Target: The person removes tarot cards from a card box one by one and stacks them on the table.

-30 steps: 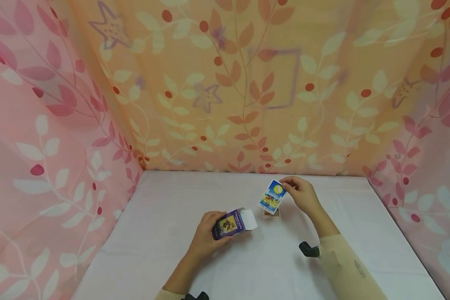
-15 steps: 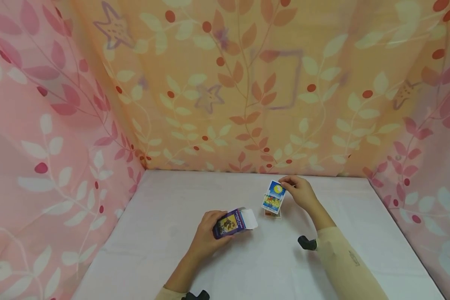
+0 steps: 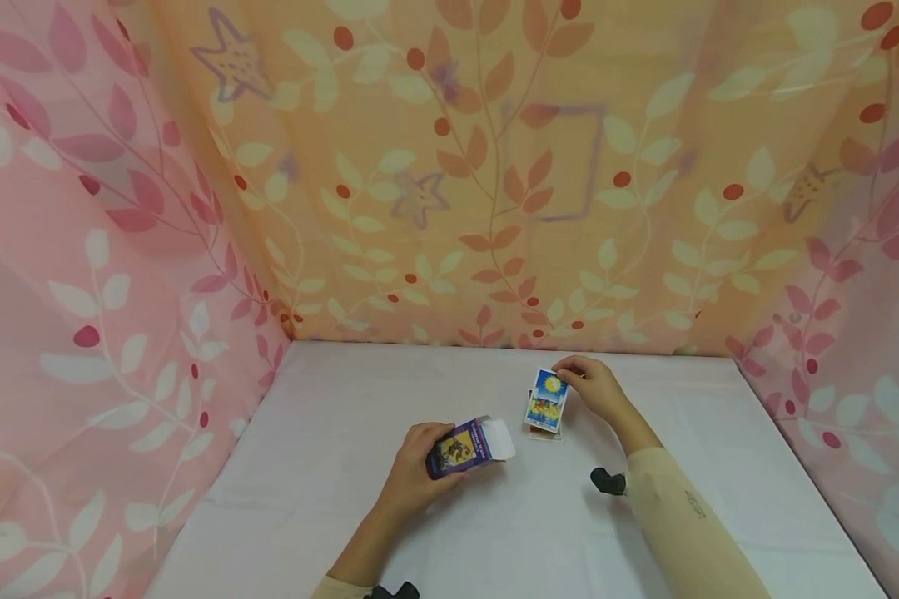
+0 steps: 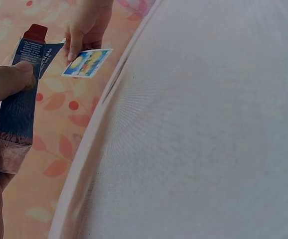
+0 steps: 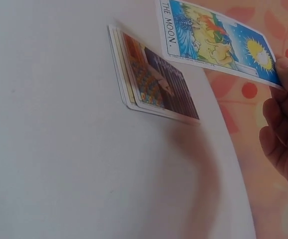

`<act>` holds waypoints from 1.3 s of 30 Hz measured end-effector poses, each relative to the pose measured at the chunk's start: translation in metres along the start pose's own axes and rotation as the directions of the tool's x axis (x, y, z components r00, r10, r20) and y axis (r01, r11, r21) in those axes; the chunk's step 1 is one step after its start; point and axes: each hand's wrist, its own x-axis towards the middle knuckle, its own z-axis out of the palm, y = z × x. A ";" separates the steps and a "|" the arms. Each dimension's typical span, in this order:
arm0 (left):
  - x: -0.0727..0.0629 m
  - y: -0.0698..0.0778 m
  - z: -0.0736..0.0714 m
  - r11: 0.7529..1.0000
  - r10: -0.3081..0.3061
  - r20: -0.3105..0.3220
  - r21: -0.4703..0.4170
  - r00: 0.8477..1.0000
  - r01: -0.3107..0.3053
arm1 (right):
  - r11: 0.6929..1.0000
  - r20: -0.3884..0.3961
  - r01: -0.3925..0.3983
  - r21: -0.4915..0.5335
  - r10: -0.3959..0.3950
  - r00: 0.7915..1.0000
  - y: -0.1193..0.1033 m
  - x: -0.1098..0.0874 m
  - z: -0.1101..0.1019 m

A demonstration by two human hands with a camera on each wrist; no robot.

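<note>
My right hand (image 3: 593,384) pinches one tarot card (image 5: 216,40) by its sun end; the lettering on it reads "THE MOON." The card hangs above a small stack of tarot cards (image 5: 154,82) lying on the table, and in the head view it covers most of that stack. My left hand (image 3: 412,470) grips a dark purple card box (image 3: 459,448) with a yellow picture on its front. The box's white flap (image 3: 499,438) stands open toward the right. In the left wrist view the thumb presses on the side of the box.
A white cloth covers the table (image 3: 345,391). Patterned curtains (image 3: 389,249) rise behind it and on both sides. Black wrist devices (image 3: 608,481) stick out from the sleeves.
The held card has swung more upright and come down a little toward the stack, shifting slightly. The left hand and the box have hardly moved.
</note>
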 end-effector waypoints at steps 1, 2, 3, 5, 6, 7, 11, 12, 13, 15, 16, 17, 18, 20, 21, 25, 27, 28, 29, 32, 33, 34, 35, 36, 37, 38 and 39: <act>0.000 0.000 0.000 1.000 -0.001 0.000 0.002 1.000 0.001 | 1.000 0.004 0.001 -0.003 -0.001 1.000 0.002 0.001 0.000; 0.000 0.000 0.000 1.000 -0.002 0.001 0.003 1.000 0.002 | 1.000 0.008 0.002 -0.002 -0.002 1.000 0.003 0.002 0.001; 0.000 0.001 0.000 1.000 -0.002 0.000 0.002 1.000 0.002 | 1.000 0.009 0.000 0.000 0.000 1.000 0.005 0.003 0.001; 0.000 0.000 0.000 1.000 -0.005 0.002 0.002 1.000 0.005 | 1.000 0.014 0.004 0.000 -0.004 1.000 0.008 0.004 0.003; 0.000 0.000 0.000 1.000 -0.008 0.003 0.000 1.000 0.008 | 1.000 0.018 0.005 -0.002 -0.005 1.000 0.010 0.005 0.003; 0.000 0.000 0.000 1.000 -0.013 0.004 -0.001 1.000 0.013 | 1.000 0.023 0.012 -0.006 -0.012 1.000 0.011 0.006 0.004; 0.000 0.000 0.000 1.000 -0.015 0.006 -0.005 1.000 0.015 | 1.000 0.033 0.016 -0.009 -0.016 0.999 0.017 0.009 0.006; 0.000 0.000 0.000 1.000 -0.012 0.005 -0.004 1.000 0.012 | 1.000 0.036 0.018 -0.013 -0.018 0.999 0.018 0.009 0.007; 0.000 0.000 0.001 1.000 -0.008 0.004 -0.004 1.000 0.008 | 1.000 0.039 0.019 -0.017 -0.018 0.999 0.020 0.010 0.007; 0.000 0.001 0.001 1.000 -0.005 0.003 -0.002 1.000 0.005 | 1.000 0.041 0.013 -0.023 -0.012 0.999 0.022 0.012 0.009; 0.000 0.001 0.001 1.000 -0.003 0.002 -0.003 1.000 0.003 | 0.999 0.044 0.014 -0.030 -0.013 0.999 0.023 0.013 0.009; 0.000 0.001 0.001 1.000 -0.003 0.002 -0.004 1.000 0.003 | 0.999 0.044 0.013 -0.035 -0.012 0.999 0.024 0.014 0.010; 0.000 0.001 0.001 1.000 -0.004 0.001 -0.005 1.000 0.004 | 0.999 0.043 0.009 -0.039 -0.007 0.999 0.024 0.014 0.011; 0.000 0.001 0.001 1.000 -0.006 0.000 -0.007 1.000 0.006 | 0.999 0.044 -0.007 -0.036 0.008 0.999 0.026 0.016 0.013; 0.000 0.001 0.001 1.000 -0.006 -0.001 -0.007 1.000 0.006 | 0.999 0.045 -0.014 -0.030 0.016 0.999 0.026 0.016 0.014; 0.000 0.001 0.001 1.000 0.000 -0.003 -0.002 1.000 0.000 | 0.998 0.070 -0.063 0.004 0.063 0.996 0.029 0.016 0.017; 0.000 0.001 0.001 1.000 -0.008 0.000 -0.007 1.000 0.008 | 0.996 0.082 -0.084 0.018 0.083 0.993 0.029 0.016 0.020; 0.000 0.000 0.001 1.000 -0.011 0.003 -0.010 1.000 0.011 | 0.996 0.087 -0.088 0.021 0.086 0.993 0.030 0.016 0.020; 0.000 0.000 0.001 1.000 -0.016 0.006 -0.015 1.000 0.016 | 0.997 0.087 -0.080 0.020 0.078 0.993 0.030 0.016 0.021; 0.000 0.000 0.001 0.999 -0.026 0.013 -0.021 1.000 0.027 | 0.997 0.090 -0.072 0.024 0.070 0.994 0.033 0.015 0.024; 0.000 -0.001 0.001 1.000 -0.024 0.013 -0.019 1.000 0.025 | 0.998 0.088 -0.065 0.021 0.063 0.994 0.035 0.016 0.025; 0.000 -0.001 0.001 1.000 -0.022 0.012 -0.017 1.000 0.023 | 0.998 0.084 -0.054 0.013 0.053 0.995 0.036 0.016 0.026; 0.000 -0.001 0.001 1.000 -0.020 0.010 -0.016 1.000 0.020 | 0.999 0.081 -0.050 0.007 0.049 0.996 0.037 0.017 0.027; 0.000 -0.001 0.001 1.000 -0.015 0.007 -0.011 1.000 0.015 | 0.999 0.081 -0.048 -0.001 0.048 0.996 0.039 0.017 0.028; 0.000 -0.001 0.001 1.000 -0.009 0.005 -0.007 1.000 0.009 | 0.999 0.077 -0.042 -0.013 0.043 0.996 0.040 0.018 0.029; 0.000 -0.001 0.001 1.000 -0.007 0.003 -0.006 1.000 0.007 | 0.999 0.074 -0.039 -0.024 0.041 0.996 0.041 0.019 0.029; 0.000 -0.001 0.001 1.000 -0.005 0.002 -0.003 1.000 0.005 | 0.999 0.070 -0.041 -0.024 0.042 0.997 0.041 0.019 0.030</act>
